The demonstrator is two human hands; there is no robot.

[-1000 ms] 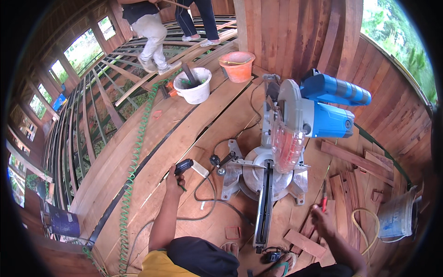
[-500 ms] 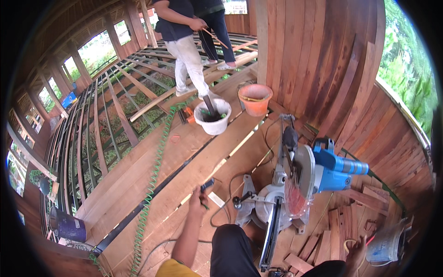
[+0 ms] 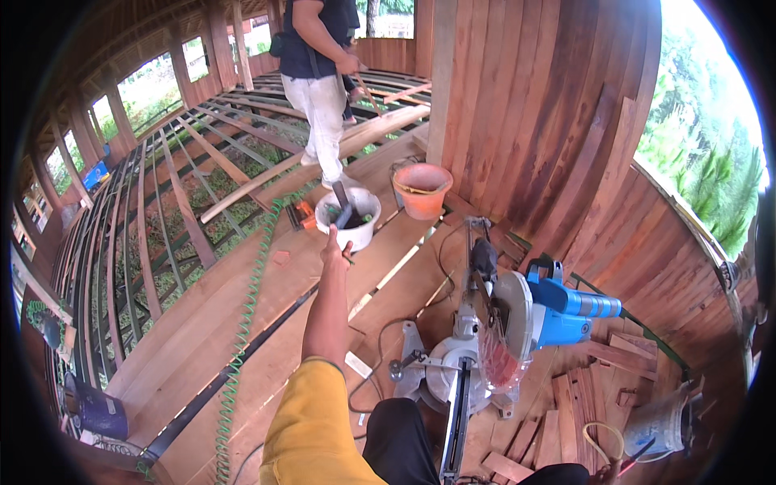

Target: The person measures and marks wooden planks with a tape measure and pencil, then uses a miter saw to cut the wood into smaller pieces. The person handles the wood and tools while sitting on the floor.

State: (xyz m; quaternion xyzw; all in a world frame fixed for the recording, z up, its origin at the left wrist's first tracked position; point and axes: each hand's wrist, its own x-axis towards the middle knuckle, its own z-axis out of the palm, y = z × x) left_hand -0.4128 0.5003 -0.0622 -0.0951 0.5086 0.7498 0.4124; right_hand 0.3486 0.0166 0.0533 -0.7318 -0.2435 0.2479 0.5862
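Observation:
My left hand (image 3: pixel 333 250) is stretched forward on a yellow-sleeved arm. It reaches the near side of a white bucket (image 3: pixel 366 236), one finger raised against the rim. The other fingers look curled round a thin dark-green thing (image 3: pixel 349 258) of a kind I cannot make out. A dark, flat-sided piece (image 3: pixel 343 204) sticks up out of the bucket among other things. At the bottom right edge my right hand is almost wholly cut off and its fingers are hidden. Near there lie a thin red-and-blue thing (image 3: pixel 634 461) and a pale yellow loop (image 3: pixel 594 443).
A blue mitre saw (image 3: pixel 566 311) stands right of my knee. An orange bucket (image 3: pixel 423 202) is beyond it, wood offcuts (image 3: pixel 575 404) and a grey bucket (image 3: pixel 653 427) lower right. A green coiled hose (image 3: pixel 242 339) crosses the boards. Open floor joists (image 3: pixel 190 210) lie left; a person (image 3: pixel 315 97) stands ahead.
My left hand has moved forward to the white bucket, and the dark tool it held no longer shows in it. My right hand has slipped down toward the lower edge. The view has shifted.

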